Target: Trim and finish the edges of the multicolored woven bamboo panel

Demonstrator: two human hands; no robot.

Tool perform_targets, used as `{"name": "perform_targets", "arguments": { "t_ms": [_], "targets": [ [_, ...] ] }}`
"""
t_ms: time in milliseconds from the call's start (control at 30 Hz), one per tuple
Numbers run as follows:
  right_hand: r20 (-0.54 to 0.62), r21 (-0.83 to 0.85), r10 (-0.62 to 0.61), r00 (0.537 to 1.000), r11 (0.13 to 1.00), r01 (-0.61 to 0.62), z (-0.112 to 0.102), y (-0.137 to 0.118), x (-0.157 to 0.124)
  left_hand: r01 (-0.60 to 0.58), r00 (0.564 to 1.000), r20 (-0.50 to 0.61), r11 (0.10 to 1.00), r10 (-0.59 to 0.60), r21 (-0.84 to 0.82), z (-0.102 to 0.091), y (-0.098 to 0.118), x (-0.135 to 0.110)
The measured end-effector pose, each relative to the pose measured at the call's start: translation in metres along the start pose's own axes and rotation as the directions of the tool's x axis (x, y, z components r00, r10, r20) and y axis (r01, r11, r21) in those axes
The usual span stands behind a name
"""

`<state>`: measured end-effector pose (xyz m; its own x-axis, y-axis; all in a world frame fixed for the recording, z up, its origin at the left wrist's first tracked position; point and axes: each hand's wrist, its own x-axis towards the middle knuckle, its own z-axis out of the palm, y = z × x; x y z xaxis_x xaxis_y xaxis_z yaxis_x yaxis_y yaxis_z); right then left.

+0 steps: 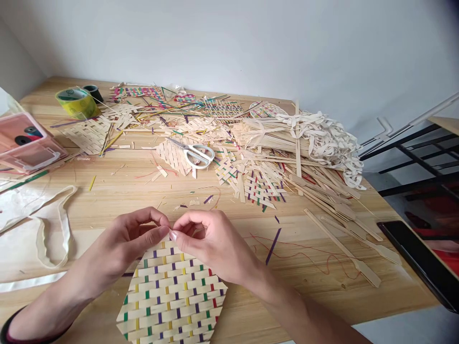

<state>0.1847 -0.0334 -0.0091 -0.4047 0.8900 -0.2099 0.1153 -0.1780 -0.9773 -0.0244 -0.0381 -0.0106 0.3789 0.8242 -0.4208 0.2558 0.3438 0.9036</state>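
Note:
A woven panel (175, 296) of pale flat strips, crossed by purple, green, yellow and red ones, lies in front of me with cut, angled edges. At its top edge my left hand (138, 239) is closed, thumb and index finger pinched together. My right hand (211, 241) meets it there in a similar pinch, the fingertips of both nearly touching. Whatever sits between the fingertips is too small to make out. From near my right hand a thin red thread (308, 258) trails over the table to the right.
White-handled scissors (199, 156) lie beyond my hands among woven scraps (263, 188) and loose strips. Flat wooden sticks (366, 272) and a bundle of white ribbon (328, 138) are at right, near a black phone (419, 263). Yellow tape (77, 102) and a pink case (28, 141) stand left.

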Motion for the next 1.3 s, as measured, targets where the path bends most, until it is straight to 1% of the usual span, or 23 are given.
{"name": "perform_targets", "arguments": {
  "t_ms": [267, 467, 633, 700, 767, 800, 833, 867, 900, 933, 967, 1033, 1067, 1100, 1133, 1167, 1233, 1300],
  "targets": [
    [-0.005, -0.001, -0.019, 1.0, 1.0, 0.019, 0.0, 0.0, -0.002, 0.031, 1.0, 0.004, 0.998, -0.031, -0.049, -0.002, 0.001, -0.001],
    [0.006, -0.039, -0.005, 1.0, 0.999, 0.006, -0.001, -0.001, -0.001, 0.043, 0.999, 0.013, 0.998, -0.042, -0.048, -0.006, -0.001, -0.001],
    [0.043, -0.107, -0.005, 0.999, 0.994, 0.01, 0.0, 0.002, 0.001, 0.054, 0.998, 0.042, 0.996, -0.051, -0.067, -0.008, -0.005, 0.002],
    [0.064, -0.133, -0.005, 0.998, 0.991, 0.013, -0.002, 0.002, 0.001, 0.075, 0.996, 0.047, 0.993, -0.071, -0.087, -0.009, -0.007, 0.004],
    [0.073, -0.21, -0.041, 0.996, 0.976, 0.056, -0.011, 0.0, 0.004, 0.088, 0.996, 0.037, 0.99, -0.084, -0.113, -0.009, -0.009, 0.006],
    [0.051, -0.287, -0.087, 0.995, 0.953, 0.098, -0.017, -0.002, 0.006, 0.086, 0.996, 0.029, 0.989, -0.083, -0.124, -0.009, -0.01, 0.007],
    [0.009, -0.394, -0.148, 0.989, 0.908, 0.14, -0.025, -0.004, 0.009, 0.083, 0.997, 0.02, 0.988, -0.081, -0.131, -0.01, -0.011, 0.008],
    [-0.048, -0.524, -0.221, 0.974, 0.836, 0.164, -0.033, -0.007, 0.013, 0.077, 0.997, 0.009, 0.988, -0.077, -0.135, -0.01, -0.012, 0.008],
    [-0.095, -0.664, -0.281, 0.955, 0.733, 0.149, -0.041, -0.009, 0.018, 0.076, 0.997, 0.0, 0.987, -0.076, -0.14, -0.011, -0.012, 0.009],
    [-0.12, -0.787, -0.311, 0.943, 0.609, 0.101, -0.049, -0.012, 0.024, 0.078, 0.997, -0.005, 0.986, -0.079, -0.146, -0.011, -0.013, 0.009],
    [-0.111, -0.882, -0.301, 0.947, 0.468, 0.045, -0.056, -0.014, 0.03, 0.083, 0.996, -0.008, 0.985, -0.085, -0.154, -0.012, -0.013, 0.01],
    [-0.044, -0.983, -0.19, 0.981, 0.181, -0.009, -0.063, -0.017, 0.042, 0.09, 0.996, -0.008, 0.981, -0.093, -0.171, -0.012, -0.014, 0.011],
    [-0.013, -0.997, -0.122, 0.992, 0.073, -0.004, -0.064, -0.019, 0.046, 0.09, 0.996, -0.007, 0.98, -0.093, -0.178, -0.012, -0.014, 0.012],
    [0.009, -1.0, -0.065, 0.998, -0.007, 0.009, -0.063, -0.021, 0.05, 0.088, 0.996, -0.007, 0.979, -0.09, -0.183, -0.012, -0.013, 0.012],
    [0.022, -0.998, -0.023, 0.999, -0.06, 0.02, -0.061, -0.023, 0.053, 0.084, 0.996, -0.007, 0.978, -0.087, -0.189, -0.012, -0.013, 0.013],
    [0.027, -0.995, 0.004, 1.0, -0.094, 0.027, -0.058, -0.025, 0.056, 0.083, 0.996, -0.008, 0.977, -0.086, -0.194, -0.012, -0.013, 0.013],
    [0.041, -0.988, 0.04, 0.998, -0.15, 0.047, -0.052, -0.031, 0.06, 0.082, 0.996, -0.006, 0.975, -0.085, -0.205, -0.011, -0.011, 0.013],
    [0.083, -0.976, 0.076, 0.994, -0.197, 0.097, -0.047, -0.036, 0.063, 0.076, 0.997, -0.007, 0.974, -0.08, -0.213, -0.01, -0.01, 0.012]
  ]
}}
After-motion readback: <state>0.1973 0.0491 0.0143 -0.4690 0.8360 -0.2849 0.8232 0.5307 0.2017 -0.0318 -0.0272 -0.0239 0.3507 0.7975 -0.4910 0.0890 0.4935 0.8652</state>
